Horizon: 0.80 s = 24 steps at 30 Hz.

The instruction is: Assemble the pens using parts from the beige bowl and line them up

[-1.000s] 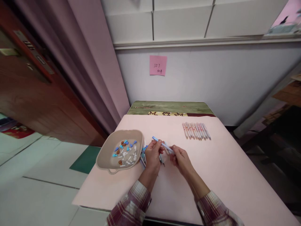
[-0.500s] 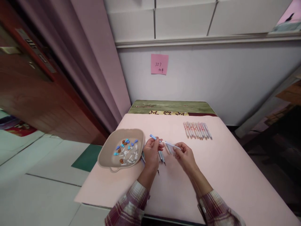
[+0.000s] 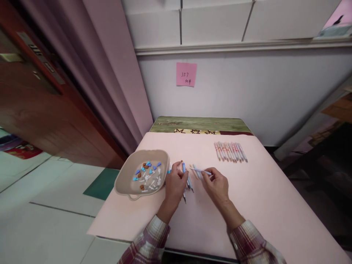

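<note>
Pinching a slim pale-blue plastic rod (image 3: 198, 170), the right hand (image 3: 218, 186) may drop it if loosened; left hand (image 3: 175, 183), grip unclear.

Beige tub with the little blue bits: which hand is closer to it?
Left. The left hand is just beside the tub, at its right side; the right hand is farther right, holding a pale pen piece.

Open tabletop (image 3: 269, 205) right of right hand (image 3: 218, 183), basin (image 3: 125, 176) hemming in left hand (image 3: 175, 183), loose pens (image 3: 189, 182) between, possibly more underneath
</note>
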Each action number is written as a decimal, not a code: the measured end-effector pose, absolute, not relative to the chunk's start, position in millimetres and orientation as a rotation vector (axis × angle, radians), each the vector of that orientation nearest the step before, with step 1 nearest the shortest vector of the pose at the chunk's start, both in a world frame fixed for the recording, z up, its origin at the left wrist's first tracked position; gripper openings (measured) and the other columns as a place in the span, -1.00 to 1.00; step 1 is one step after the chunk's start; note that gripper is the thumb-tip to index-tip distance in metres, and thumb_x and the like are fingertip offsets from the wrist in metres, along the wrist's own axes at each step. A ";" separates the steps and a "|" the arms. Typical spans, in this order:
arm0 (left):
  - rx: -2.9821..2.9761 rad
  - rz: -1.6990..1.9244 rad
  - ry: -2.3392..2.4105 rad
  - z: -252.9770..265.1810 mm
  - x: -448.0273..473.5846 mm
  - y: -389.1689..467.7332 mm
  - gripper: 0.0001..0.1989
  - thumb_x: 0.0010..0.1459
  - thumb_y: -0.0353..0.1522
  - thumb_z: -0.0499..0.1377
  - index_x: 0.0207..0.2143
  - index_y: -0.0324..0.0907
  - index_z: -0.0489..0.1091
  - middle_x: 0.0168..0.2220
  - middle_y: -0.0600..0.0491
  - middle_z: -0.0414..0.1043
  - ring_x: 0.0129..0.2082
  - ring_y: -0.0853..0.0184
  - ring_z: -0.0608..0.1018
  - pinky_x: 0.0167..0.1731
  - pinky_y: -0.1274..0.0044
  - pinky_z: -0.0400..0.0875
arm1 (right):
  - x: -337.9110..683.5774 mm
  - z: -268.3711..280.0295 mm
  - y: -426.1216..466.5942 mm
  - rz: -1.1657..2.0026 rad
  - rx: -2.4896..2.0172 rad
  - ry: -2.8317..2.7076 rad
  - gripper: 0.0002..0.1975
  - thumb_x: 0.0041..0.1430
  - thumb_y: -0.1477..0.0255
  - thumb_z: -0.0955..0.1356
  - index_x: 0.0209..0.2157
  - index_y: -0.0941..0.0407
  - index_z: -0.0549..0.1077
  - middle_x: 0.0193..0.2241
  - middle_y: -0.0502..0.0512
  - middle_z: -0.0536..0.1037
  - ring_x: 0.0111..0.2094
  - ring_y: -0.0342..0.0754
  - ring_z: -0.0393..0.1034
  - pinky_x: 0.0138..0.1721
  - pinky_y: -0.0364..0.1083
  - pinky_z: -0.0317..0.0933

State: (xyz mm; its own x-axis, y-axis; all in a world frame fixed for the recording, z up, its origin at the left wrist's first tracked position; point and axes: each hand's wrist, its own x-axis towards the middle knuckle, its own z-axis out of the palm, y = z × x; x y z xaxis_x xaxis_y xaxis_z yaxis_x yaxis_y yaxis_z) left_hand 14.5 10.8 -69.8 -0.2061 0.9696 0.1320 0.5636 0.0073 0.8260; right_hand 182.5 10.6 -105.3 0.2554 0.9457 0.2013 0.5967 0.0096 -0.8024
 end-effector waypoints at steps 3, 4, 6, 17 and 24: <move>1.647 1.003 1.856 -72.4 14.1 10.0 -0.70 0.11 -0.32 0.13 -0.09 -0.20 0.39 -0.62 0.17 0.34 -0.53 0.32 0.46 -0.44 0.53 0.25 | 180.9 -104.9 9.6 0.502 -1.618 -1.446 -0.77 0.08 0.22 0.33 -0.37 0.08 0.50 -0.68 -0.08 0.41 -0.64 -0.13 0.27 -0.52 -0.19 0.10; 1.664 0.973 1.875 -72.0 14.1 9.5 -0.72 0.12 -0.32 0.12 -0.11 -0.20 0.40 -0.61 0.16 0.35 -0.52 0.32 0.47 -0.44 0.53 0.24 | 180.6 -105.4 9.6 0.506 -1.594 -1.440 -0.78 0.08 0.24 0.33 -0.36 0.09 0.49 -0.69 -0.10 0.39 -0.65 -0.14 0.25 -0.52 -0.19 0.10; 1.702 0.918 1.917 -69.3 14.6 8.0 -0.72 0.13 -0.33 0.11 -0.10 -0.19 0.40 -0.58 0.14 0.37 -0.51 0.30 0.47 -0.45 0.53 0.22 | 180.2 -106.7 9.7 0.514 -1.550 -1.429 -0.80 0.08 0.27 0.33 -0.33 0.09 0.47 -0.72 -0.14 0.32 -0.67 -0.15 0.21 -0.52 -0.19 0.10; 1.404 1.142 1.689 -73.4 16.9 5.6 -0.76 0.09 -0.27 0.15 -0.21 -0.18 0.40 -0.56 0.12 0.43 -0.62 0.37 0.45 -0.54 0.56 0.25 | 181.9 -102.8 6.0 0.486 -1.532 -1.777 -0.77 0.09 0.18 0.35 -0.39 0.05 0.46 -0.48 -0.04 0.51 -0.55 -0.15 0.33 -0.44 -0.17 0.11; 0.850 1.280 1.308 -55.8 16.6 3.4 -0.68 0.02 -0.18 0.20 -0.28 -0.25 0.34 -0.44 0.02 0.51 -0.70 0.51 0.36 -0.74 0.67 0.08 | 182.3 -106.7 8.5 0.431 -1.645 -1.667 -0.75 0.16 0.19 0.31 -0.44 0.05 0.49 -0.42 -0.02 0.54 -0.51 -0.14 0.34 -0.42 -0.15 0.10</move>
State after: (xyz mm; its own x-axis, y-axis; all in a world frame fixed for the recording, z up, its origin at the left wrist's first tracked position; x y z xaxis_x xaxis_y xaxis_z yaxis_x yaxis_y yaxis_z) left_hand 16.6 3.4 -55.8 -0.1783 0.9631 -0.2015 -0.1809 0.1693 0.9688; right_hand 182.3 8.5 -106.7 0.0986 0.9588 0.2664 0.7093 0.1200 -0.6946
